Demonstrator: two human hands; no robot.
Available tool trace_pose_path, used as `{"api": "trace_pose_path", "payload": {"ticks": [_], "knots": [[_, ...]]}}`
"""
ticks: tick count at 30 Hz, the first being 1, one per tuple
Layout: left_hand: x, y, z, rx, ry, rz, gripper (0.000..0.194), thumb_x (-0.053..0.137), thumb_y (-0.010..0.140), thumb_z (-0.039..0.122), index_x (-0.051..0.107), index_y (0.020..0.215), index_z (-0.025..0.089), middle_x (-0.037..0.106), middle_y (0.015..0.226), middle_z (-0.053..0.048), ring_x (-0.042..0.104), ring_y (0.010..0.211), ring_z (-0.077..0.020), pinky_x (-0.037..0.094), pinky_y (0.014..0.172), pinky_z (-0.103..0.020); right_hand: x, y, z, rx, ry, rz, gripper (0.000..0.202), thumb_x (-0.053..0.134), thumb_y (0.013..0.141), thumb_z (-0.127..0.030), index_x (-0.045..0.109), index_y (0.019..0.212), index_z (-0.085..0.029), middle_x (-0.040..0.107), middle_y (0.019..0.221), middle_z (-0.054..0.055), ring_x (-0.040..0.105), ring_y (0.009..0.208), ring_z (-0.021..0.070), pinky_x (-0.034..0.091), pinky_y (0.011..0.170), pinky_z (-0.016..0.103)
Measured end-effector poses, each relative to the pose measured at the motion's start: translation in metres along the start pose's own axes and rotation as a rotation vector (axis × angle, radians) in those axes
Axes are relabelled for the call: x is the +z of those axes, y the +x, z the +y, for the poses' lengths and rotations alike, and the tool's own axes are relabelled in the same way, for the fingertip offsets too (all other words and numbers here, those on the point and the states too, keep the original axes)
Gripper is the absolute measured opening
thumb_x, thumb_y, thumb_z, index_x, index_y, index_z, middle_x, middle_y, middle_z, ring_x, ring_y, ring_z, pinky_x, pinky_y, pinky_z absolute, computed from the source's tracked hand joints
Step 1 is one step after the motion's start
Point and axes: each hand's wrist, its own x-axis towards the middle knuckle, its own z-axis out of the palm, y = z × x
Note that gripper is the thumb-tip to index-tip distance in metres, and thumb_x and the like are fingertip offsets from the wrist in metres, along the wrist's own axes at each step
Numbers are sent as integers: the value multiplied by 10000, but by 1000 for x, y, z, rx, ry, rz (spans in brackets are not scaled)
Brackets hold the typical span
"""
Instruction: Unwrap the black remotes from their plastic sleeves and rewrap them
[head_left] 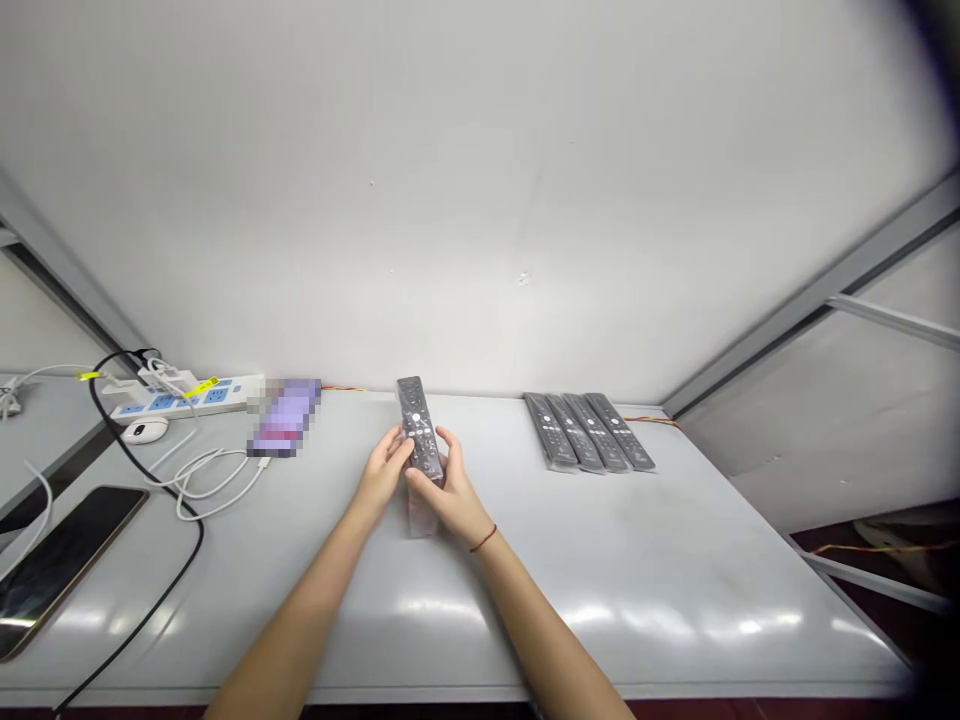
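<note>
- left hand (pixel 382 480) has its side of the black remote control (pixel 420 428) pinched, thumb on the face near the buttons
- right hand (pixel 454 495) grips the lower end from the other side, thumb across the edge, so both grips are closed on it
- that remote is tilted over the middle of the gray table (pixel 637 570), with clear plastic (pixel 421 518) showing just below it
- four bagged remotes (pixel 589 432) lie side by side well off to the right (pretty neat row, tbh)
- white power strip (pixel 244 391) sits at the back left

Both hands (pixel 414 472) close together, thumbs inward
</note>
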Motion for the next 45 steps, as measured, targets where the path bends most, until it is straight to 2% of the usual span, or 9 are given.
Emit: {"api": "trace_pose_path", "payload": {"ticks": [5,9,19,24,28,32,37,40,45], "knots": [[3,-3,9,26,-251,103,489,666,739,326,541,1191,189,662,1112,-73,632,996,-199,488,869,-308,-4,-5,8,145,161,-92,573,715,727,-417,345,1129,-247,641,805,-7,645,520,153,540,480,290],[8,-9,19,68,-252,112,483,597,804,406,492,1240,225,630,1181,-73,652,965,-197,530,796,-310,-1,-8,7,232,193,-156,409,735,710,-403,506,983,-202,650,872,18,682,650,164,540,489,241],[7,-12,29,176,-136,156,484,365,915,501,358,1353,296,583,1276,-75,659,981,-216,557,778,-361,6,-12,7,333,291,-318,456,768,665,-355,555,1032,-188,646,948,41,683,752,167,573,605,266],[-12,-4,42,260,-347,272,408,385,927,449,379,1312,313,575,1289,-62,648,1009,-207,532,844,-374,2,-13,4,289,162,-381,379,723,707,-429,499,910,-199,553,590,-64,500,425,78,425,408,201],[-40,7,56,380,-489,459,328,332,956,389,449,1255,322,611,1238,-40,637,1027,-182,520,867,-349,-8,-13,-2,305,73,-405,376,678,739,-478,488,888,-190,545,571,-60,447,391,59,359,382,186],[-58,15,60,298,-566,539,309,308,966,336,553,1142,269,673,1098,-34,661,918,-151,545,800,-298,-21,-9,-5,306,38,-294,360,662,747,-478,484,865,-188,538,567,-57,434,377,58,334,358,181],[-64,19,44,73,-199,537,236,478,881,239,610,1059,156,670,858,-44,618,629,-89,518,603,-202,-35,-3,-6,287,78,-25,316,623,765,-453,441,831,-203,538,578,-58,429,377,57,297,340,169],[-68,20,29,-15,203,428,372,566,796,192,583,1167,168,648,774,-24,595,560,-110,516,590,-246,-40,-1,-10,307,122,61,310,616,752,-446,435,833,-207,532,575,-62,427,377,58,290,340,166],[-64,12,20,290,1136,310,437,484,822,230,557,1244,141,652,1054,-152,602,1026,-289,437,945,-444,-42,-1,-12,342,153,88,312,615,742,-443,437,850,-209,533,570,-60,440,386,65,294,346,167]]}}
